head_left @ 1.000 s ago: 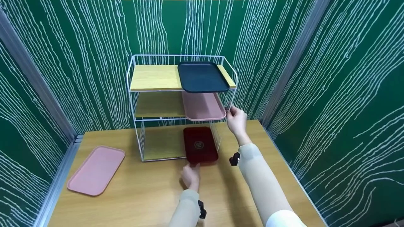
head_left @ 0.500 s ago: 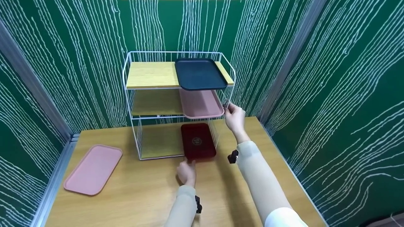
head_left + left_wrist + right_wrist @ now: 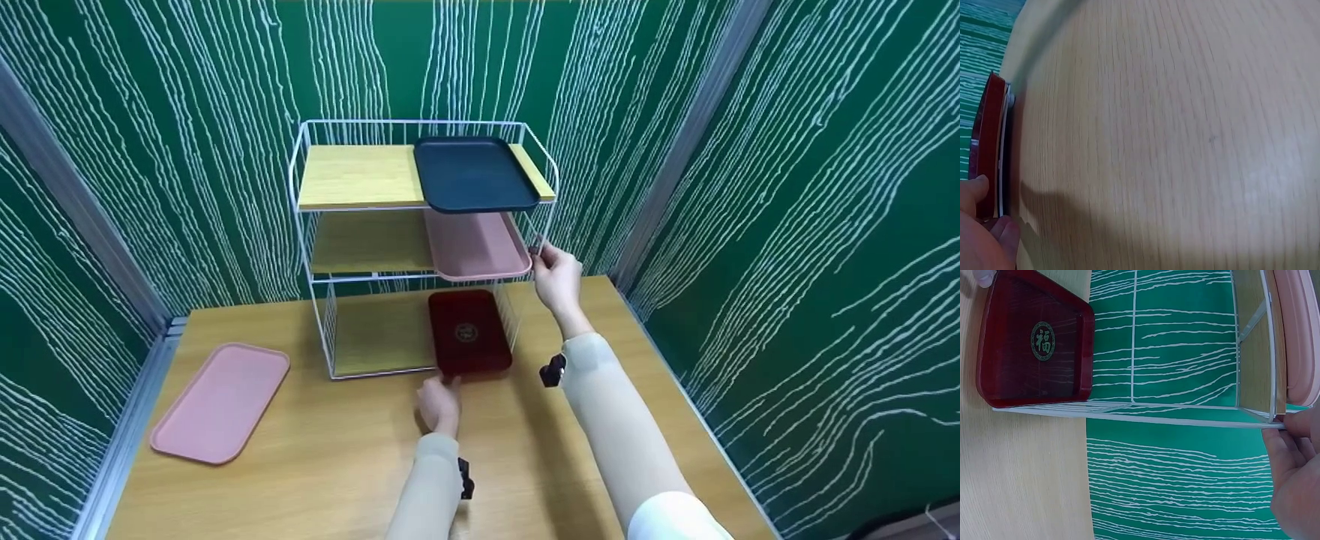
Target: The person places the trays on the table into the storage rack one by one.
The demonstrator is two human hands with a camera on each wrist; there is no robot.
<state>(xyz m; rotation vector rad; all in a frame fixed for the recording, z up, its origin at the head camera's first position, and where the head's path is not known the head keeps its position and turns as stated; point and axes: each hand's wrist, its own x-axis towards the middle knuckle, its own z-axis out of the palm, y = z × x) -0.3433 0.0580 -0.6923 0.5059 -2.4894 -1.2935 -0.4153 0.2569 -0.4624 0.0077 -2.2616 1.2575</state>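
Observation:
A white wire rack with wooden shelves (image 3: 363, 177) stands on the table. My right hand (image 3: 559, 279) grips its right front wire post at the middle shelf. A dark red tray (image 3: 471, 332) with a round gold emblem lies on the bottom shelf, at the right side. My left hand (image 3: 439, 403) pinches this tray's front left corner; in the left wrist view its thumb (image 3: 978, 188) lies against the red rim, with the fingers lower, at the shelf's edge. A pink tray (image 3: 478, 247) sits on the middle shelf, a dark blue tray (image 3: 475, 174) on the top one.
Another pink tray (image 3: 221, 403) lies at the left of the wooden table (image 3: 337, 480). Green walls with white wavy lines (image 3: 810, 225) and metal frame posts (image 3: 694, 142) close in the back and sides.
The red tray has slid slightly back onto the bottom shelf, with my left hand following its front corner. My right hand keeps its grip on the post. The head view has shifted slightly.

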